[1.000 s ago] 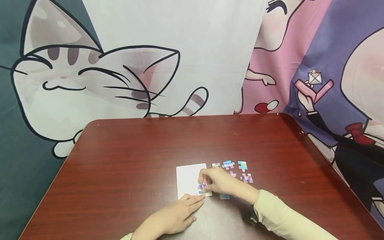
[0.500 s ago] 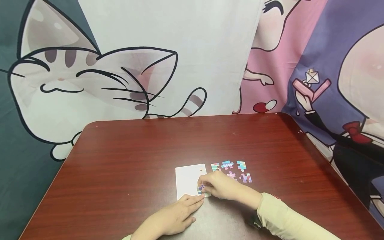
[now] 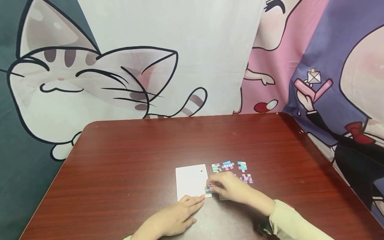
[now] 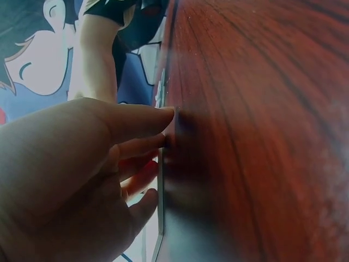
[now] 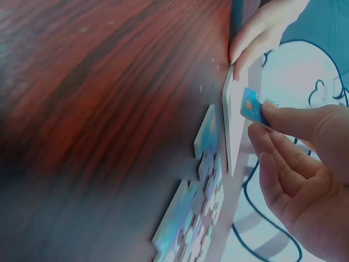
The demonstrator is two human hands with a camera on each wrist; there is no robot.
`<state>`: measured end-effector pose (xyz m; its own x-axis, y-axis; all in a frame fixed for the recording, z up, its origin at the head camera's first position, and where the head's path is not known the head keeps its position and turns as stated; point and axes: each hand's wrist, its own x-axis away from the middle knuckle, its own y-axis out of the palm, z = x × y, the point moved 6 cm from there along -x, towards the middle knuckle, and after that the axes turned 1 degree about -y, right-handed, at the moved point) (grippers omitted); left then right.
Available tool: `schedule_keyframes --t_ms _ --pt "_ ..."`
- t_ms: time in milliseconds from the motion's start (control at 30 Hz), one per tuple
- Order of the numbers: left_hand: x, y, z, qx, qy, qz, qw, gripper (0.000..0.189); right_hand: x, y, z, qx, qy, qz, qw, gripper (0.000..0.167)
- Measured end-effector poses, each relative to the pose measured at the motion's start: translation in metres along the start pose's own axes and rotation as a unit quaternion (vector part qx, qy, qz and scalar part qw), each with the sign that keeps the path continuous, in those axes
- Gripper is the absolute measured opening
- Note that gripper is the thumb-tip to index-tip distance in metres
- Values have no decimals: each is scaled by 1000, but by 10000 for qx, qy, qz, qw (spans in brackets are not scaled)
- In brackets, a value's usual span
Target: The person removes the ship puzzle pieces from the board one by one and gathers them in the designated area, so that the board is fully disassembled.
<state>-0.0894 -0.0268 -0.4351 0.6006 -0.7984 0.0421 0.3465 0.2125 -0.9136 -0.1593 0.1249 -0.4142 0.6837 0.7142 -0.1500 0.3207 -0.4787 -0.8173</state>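
Observation:
A white square board lies on the table. My left hand rests at its near edge with fingers extended, the fingertips touching the board. Over the board's right edge, my right hand pinches a small colourful jigsaw puzzle piece between thumb and fingers. In the right wrist view this puzzle piece is blue with an orange patch and is held tilted, clear of the board. The left wrist view shows the left hand at the board's edge.
Several loose puzzle pieces lie right of the board, some partly hidden by the right hand. More of these pieces show in the right wrist view. A brown wooden table reaches back to a cartoon-printed cloth.
The right hand has moved right with the puzzle piece, from over the board to its right edge. A small dark spot near the board's far right corner is uncovered. The left hand stays put.

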Motion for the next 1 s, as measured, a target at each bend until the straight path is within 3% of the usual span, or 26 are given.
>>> schedule_keyframes --t_ms 567,800,1000 --pt "1 -1 1 -153 105 99 9998 52 45 -25 31 -669 625 359 9952 12" --pt "2 -1 0 -172 93 85 9998 52 65 -32 41 -424 569 621 9955 14" --pt "1 1 0 -186 91 74 9998 53 79 -36 46 -522 695 622 9943 10"
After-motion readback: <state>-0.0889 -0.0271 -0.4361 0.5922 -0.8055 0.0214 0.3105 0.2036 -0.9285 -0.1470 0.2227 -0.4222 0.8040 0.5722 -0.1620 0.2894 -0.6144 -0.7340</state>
